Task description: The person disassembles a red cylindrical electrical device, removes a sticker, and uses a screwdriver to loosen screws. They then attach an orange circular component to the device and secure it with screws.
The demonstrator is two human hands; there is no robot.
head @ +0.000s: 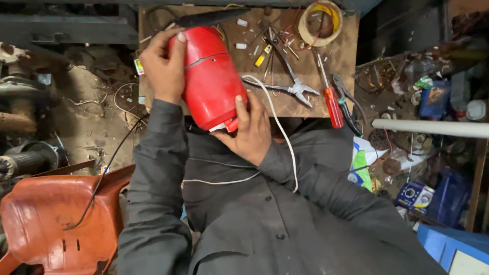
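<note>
Hands, left hand point(164, 67) and right hand point(248, 131), clamp red casing point(211, 76) (apparently plastic) above cluttered wooden board point(305, 104).

We see dim, even light; the red casing point(211, 76) shows soft glare, and the edges fall dark and slightly blurred.

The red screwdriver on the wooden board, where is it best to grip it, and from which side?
Grip the red screwdriver by its thick red handle, coming from above at the near edge of the wooden board. The handle overhangs that edge while the thin shaft points away toward the yellow wire coil. The dark pliers lie close on its right, so approach carefully.
</note>
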